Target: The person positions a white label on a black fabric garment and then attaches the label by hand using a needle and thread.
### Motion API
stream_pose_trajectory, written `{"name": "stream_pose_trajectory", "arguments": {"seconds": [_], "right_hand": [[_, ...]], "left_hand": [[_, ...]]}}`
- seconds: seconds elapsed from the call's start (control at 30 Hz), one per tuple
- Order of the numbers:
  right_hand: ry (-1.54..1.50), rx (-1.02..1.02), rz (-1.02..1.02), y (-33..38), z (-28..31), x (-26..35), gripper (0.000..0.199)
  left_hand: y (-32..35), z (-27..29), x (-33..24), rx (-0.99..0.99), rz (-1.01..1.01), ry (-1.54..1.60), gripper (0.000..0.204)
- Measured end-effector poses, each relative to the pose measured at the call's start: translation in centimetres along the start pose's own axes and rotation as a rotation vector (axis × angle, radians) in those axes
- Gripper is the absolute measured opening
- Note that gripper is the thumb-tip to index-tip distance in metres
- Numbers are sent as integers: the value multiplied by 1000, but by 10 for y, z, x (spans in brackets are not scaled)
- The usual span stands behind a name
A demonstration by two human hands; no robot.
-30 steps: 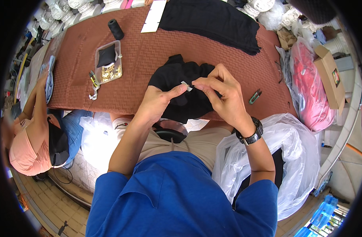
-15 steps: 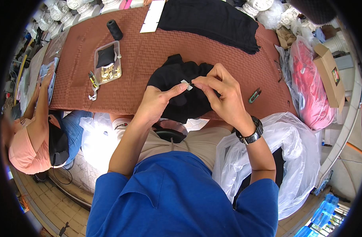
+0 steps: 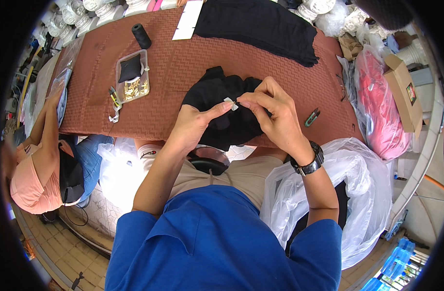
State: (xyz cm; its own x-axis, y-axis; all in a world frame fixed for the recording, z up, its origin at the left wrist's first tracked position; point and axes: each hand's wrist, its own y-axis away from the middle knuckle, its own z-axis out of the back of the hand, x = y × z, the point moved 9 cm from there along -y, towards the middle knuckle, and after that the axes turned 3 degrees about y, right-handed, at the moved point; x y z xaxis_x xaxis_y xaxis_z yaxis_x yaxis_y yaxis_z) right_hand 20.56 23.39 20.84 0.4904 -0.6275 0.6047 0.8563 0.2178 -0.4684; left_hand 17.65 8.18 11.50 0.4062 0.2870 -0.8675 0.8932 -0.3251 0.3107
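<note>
A bunched black garment [image 3: 221, 127] lies at the table's near edge, partly hanging over it. My left hand [image 3: 195, 122] grips it, with the thumb pressed on a small white tag or label [image 3: 230, 104] and the other fingers hidden under the cloth. Just right of the tag, my right hand [image 3: 274, 109] is closed in a fingertip pinch. Something small and dark shows at those fingertips, too fine to make out.
Left on the brown-covered table [image 3: 168, 68] are a plastic box [image 3: 147, 83] with gold-coloured pieces and a black cushion, scissor-like snips [image 3: 114, 97] and a black thread spool [image 3: 141, 36]. Green-handled snips [image 3: 312, 117] lie right. Folded black cloth [image 3: 256, 29] lies behind. A co-worker [image 3: 40, 177] sits left.
My right hand has shifted very slightly to the right, still pinched beside the tag. My left hand keeps its grip on the black garment.
</note>
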Motion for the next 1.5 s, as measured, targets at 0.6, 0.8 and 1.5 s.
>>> {"name": "stream_pose_trajectory", "arguments": {"seconds": [0.6, 0.8, 1.5], "right_hand": [[-71, 47, -45, 0, -5, -10, 13], [-197, 98, -102, 0, -9, -22, 10], [110, -113, 63, 8, -13, 15, 14]], "left_hand": [[-1, 4, 3, 2, 3, -69, 35], [-1, 4, 4, 20, -10, -119, 33], [-7, 0, 5, -69, -206, -35, 29]]}}
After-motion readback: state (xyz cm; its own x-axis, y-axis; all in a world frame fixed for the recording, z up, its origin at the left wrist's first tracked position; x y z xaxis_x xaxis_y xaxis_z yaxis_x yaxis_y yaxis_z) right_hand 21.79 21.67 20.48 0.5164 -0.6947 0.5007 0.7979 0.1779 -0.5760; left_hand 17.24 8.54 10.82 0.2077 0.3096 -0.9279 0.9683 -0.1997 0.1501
